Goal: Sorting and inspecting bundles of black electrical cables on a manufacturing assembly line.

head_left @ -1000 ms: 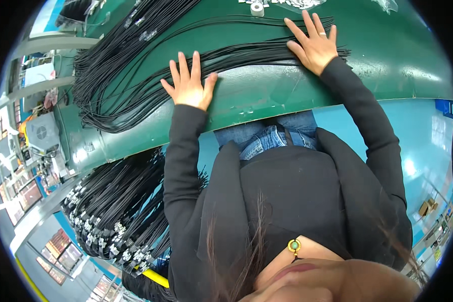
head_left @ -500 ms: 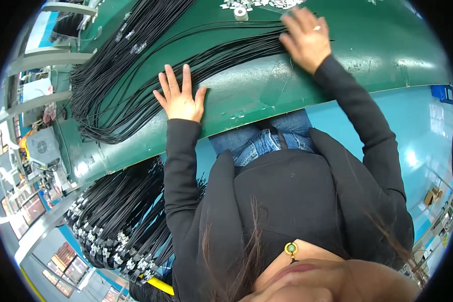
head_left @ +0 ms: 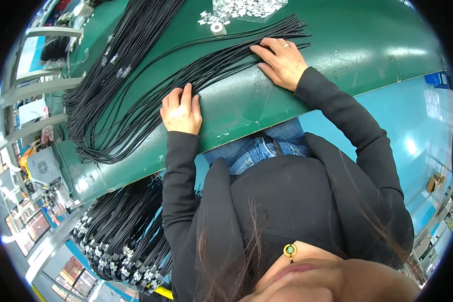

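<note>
A bundle of thin black cables [head_left: 211, 66] lies along the green table, looping round at its left end and ending in loose tips at the right. My left hand [head_left: 181, 115] rests at the bundle's near edge, its bent fingers slightly apart and their tips touching the cables. Further right, my right hand [head_left: 283, 64] lies over the bundle close to the loose ends. Its fingers curl over the cables, with the thumb on the near side; their undersides are hidden.
A thicker black cable bundle [head_left: 128, 55] with clear plastic pieces lies to the left. At the back are small white parts [head_left: 251, 7] on a clear bag and a white roll [head_left: 217, 28]. More cables with white connectors [head_left: 121, 241] hang below the table's front edge [head_left: 246, 135].
My right hand has come down and left onto the cables, baring their loose tips. My left hand's spread fingers have bent and drawn closer together. The whole view has shifted slightly.
</note>
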Demonstrator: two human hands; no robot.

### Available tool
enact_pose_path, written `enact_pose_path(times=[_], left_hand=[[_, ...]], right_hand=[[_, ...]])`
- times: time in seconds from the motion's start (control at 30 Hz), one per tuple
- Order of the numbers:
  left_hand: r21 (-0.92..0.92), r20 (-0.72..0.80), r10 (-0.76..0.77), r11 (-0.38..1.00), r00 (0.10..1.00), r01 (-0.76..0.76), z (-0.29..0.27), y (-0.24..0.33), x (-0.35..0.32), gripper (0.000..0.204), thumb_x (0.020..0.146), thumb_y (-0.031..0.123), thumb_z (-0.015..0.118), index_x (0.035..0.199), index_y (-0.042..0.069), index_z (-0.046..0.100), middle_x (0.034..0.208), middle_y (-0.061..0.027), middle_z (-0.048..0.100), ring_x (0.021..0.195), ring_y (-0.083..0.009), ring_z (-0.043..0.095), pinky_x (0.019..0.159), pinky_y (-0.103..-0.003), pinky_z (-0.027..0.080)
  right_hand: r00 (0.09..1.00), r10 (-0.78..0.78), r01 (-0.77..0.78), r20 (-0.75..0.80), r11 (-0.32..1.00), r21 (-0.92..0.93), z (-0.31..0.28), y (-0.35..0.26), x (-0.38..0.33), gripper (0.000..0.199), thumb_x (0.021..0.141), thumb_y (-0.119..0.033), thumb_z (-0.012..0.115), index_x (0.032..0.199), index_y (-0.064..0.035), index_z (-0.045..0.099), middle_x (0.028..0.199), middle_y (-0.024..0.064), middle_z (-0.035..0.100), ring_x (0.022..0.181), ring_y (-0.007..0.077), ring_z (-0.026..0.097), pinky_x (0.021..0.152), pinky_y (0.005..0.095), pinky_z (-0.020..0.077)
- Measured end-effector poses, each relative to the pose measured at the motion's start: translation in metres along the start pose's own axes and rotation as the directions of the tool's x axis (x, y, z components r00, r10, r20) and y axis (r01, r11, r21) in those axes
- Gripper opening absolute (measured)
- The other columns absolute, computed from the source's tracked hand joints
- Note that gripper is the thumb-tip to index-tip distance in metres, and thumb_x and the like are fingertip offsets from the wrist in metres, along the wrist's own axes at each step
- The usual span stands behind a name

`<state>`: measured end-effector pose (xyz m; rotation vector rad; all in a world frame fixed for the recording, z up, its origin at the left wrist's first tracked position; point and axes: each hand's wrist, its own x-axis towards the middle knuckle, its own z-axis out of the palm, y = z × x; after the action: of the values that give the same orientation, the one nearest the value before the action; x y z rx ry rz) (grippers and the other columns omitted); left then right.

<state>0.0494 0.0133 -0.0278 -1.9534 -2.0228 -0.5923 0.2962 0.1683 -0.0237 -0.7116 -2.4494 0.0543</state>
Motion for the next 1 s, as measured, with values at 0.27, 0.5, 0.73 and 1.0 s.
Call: enact_pose_path(times=[0.27,0.5,0.73,1.0], left_hand=[[-0.058,0.204,-0.206,0.973,0.957,0.221,0.002,0.005,0.008,0.031,0.074,0.023,0.066,0.104,0.017,0.065,0.089,-0.0045,0.055,0.082,-0.0241,0.051,0.070,-0.039,0.042],[-0.282,0.141,0.025,0.959,0.990,0.016,0.035,0.068,0.046,0.030,0.072,0.017,0.065,0.102,0.016,0.066,0.093,-0.0062,0.056,0.087,-0.0255,0.051,0.075,-0.041,0.040],[-0.539,0.178,0.258,0.833,0.950,-0.125,0.024,0.062,0.040,0.039,0.074,0.016,0.061,0.113,0.018,0.060,0.105,-0.0094,0.055,0.097,-0.0278,0.050,0.083,-0.040,0.038],[-0.034,0.325,-0.055,0.997,0.944,0.070,0.037,0.098,0.081,0.046,0.078,0.021,0.057,0.123,0.019,0.052,0.117,-0.0090,0.052,0.101,-0.0270,0.048,0.084,-0.045,0.037]], right_hand=[[0.994,0.063,-0.070,0.088,0.995,0.078,0.016,0.097,0.078,0.012,0.085,-0.012,0.054,0.092,-0.0035,0.060,0.084,0.0074,0.056,0.067,0.0235,0.059,0.054,0.0317,0.0466],[0.875,0.280,-0.192,0.396,0.950,-0.247,0.045,0.113,0.171,0.014,0.072,-0.016,0.059,0.075,-0.0034,0.064,0.075,0.0183,0.061,0.081,0.0364,0.060,0.070,0.0456,0.0484],[0.927,0.121,-0.048,0.356,0.977,-0.208,0.045,0.104,0.167,0.020,0.073,-0.022,0.060,0.071,-0.0024,0.063,0.075,0.0183,0.062,0.075,0.0363,0.061,0.067,0.0465,0.0490],[0.932,0.344,-0.319,0.114,0.929,-0.188,0.103,0.156,0.170,0.014,0.072,-0.014,0.060,0.069,-0.0003,0.061,0.073,0.0192,0.061,0.069,0.0349,0.061,0.061,0.0429,0.0495]])
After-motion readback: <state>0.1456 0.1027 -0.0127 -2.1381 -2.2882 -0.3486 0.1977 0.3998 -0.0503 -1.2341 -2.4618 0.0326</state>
